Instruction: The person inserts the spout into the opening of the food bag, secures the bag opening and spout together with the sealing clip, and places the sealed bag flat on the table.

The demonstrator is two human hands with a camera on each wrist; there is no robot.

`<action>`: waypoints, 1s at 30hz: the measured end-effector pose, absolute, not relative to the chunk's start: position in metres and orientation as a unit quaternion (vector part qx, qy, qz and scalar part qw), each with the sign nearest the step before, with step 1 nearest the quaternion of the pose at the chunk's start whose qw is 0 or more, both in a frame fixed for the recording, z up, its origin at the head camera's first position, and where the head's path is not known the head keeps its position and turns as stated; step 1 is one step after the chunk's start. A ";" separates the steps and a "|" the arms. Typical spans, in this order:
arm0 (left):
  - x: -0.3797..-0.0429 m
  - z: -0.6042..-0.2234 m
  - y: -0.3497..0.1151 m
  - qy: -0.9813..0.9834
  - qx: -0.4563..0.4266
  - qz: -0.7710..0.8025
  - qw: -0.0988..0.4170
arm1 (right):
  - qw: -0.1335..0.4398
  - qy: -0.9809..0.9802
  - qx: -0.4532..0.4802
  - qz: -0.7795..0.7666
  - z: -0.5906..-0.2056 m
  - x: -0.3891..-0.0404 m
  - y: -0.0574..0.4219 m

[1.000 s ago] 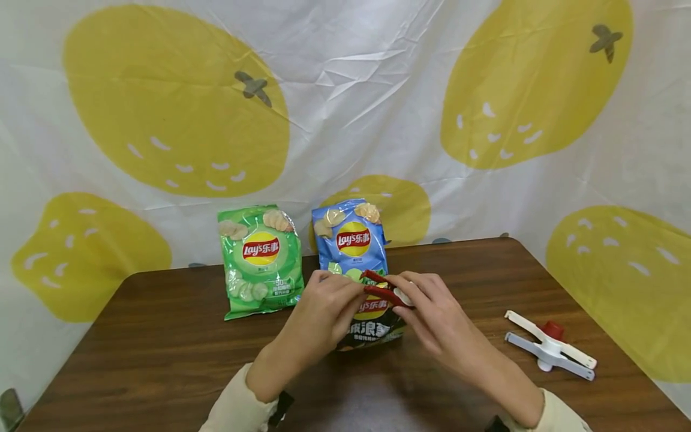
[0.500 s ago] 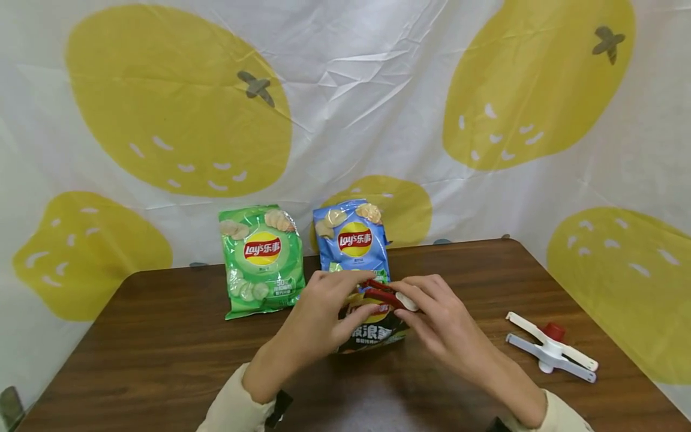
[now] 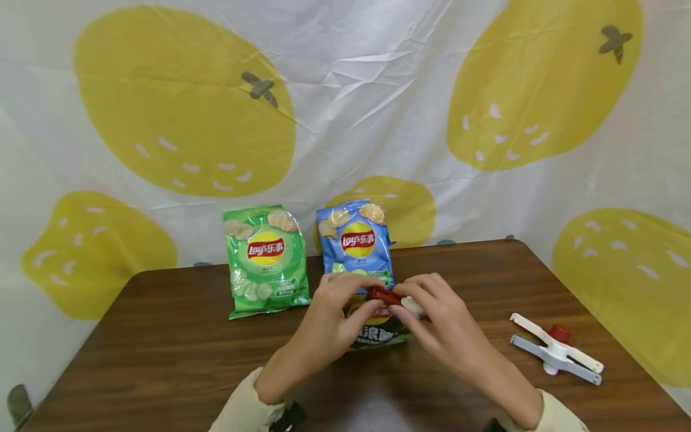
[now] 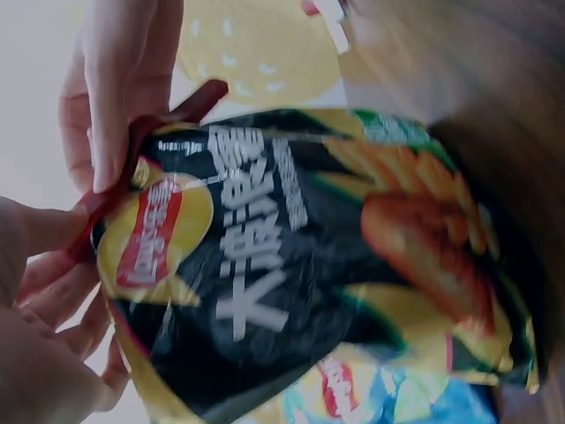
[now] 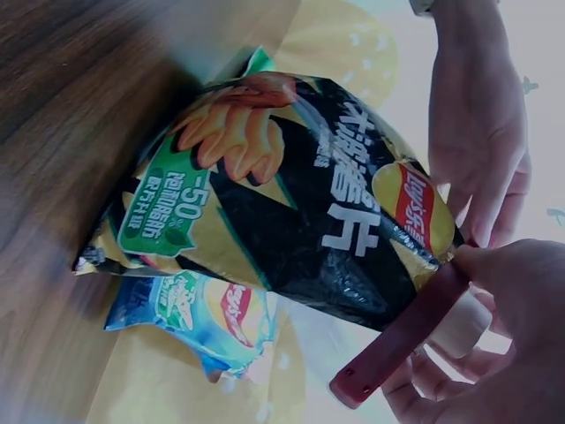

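A black Lay's chip bag stands upright at the middle of the table, below both hands. Across its top edge lies a dark red bag clip with a white spout cap. My left hand pinches the clip's left end between thumb and fingers. At the other end, my right hand grips the clip beside the cap, thumb in front and fingers behind. The clip's arms lie close together over the bag top in the head view. The right wrist view shows one red arm spanning the bag's upper edge.
Behind the black bag a blue Lay's bag leans near the curtain. To its left stands a green Lay's bag. A second clip, white and grey with a red cap, lies spread on the table's right side.
The red clip's two arms, apart one second ago, have come together over the bag top. My left thumb and fingers have shifted onto the clip's left end.
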State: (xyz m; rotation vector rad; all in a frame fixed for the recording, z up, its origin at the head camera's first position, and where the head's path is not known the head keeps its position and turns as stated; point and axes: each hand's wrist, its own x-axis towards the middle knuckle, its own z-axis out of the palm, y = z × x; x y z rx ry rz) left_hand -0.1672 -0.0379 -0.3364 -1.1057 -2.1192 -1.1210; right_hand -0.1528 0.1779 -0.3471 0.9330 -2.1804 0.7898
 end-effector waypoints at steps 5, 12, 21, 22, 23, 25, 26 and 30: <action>-0.166 -0.338 -0.036 -0.767 -0.385 -0.454 0.239 | 0.338 -0.821 0.362 0.285 -0.345 -0.152 0.175; -0.165 -0.341 -0.034 -0.751 -0.371 -0.493 0.233 | 0.351 -0.814 0.365 0.284 -0.343 -0.151 0.173; -0.166 -0.344 -0.032 -0.750 -0.363 -0.497 0.242 | 0.354 -0.809 0.361 0.301 -0.346 -0.152 0.172; -0.166 -0.345 -0.032 -0.750 -0.362 -0.497 0.243 | 0.352 -0.809 0.358 0.304 -0.346 -0.152 0.172; -0.167 -0.345 -0.031 -0.750 -0.361 -0.497 0.245 | 0.349 -0.811 0.354 0.308 -0.346 -0.153 0.172; -0.167 -0.346 -0.030 -0.752 -0.358 -0.495 0.247 | 0.339 -0.815 0.348 0.316 -0.347 -0.154 0.173; -0.168 -0.346 -0.030 -0.754 -0.355 -0.493 0.249 | 0.331 -0.818 0.345 0.319 -0.347 -0.155 0.174; -0.171 -0.345 -0.032 -0.765 -0.343 -0.481 0.257 | 0.286 -0.836 0.343 0.317 -0.345 -0.157 0.181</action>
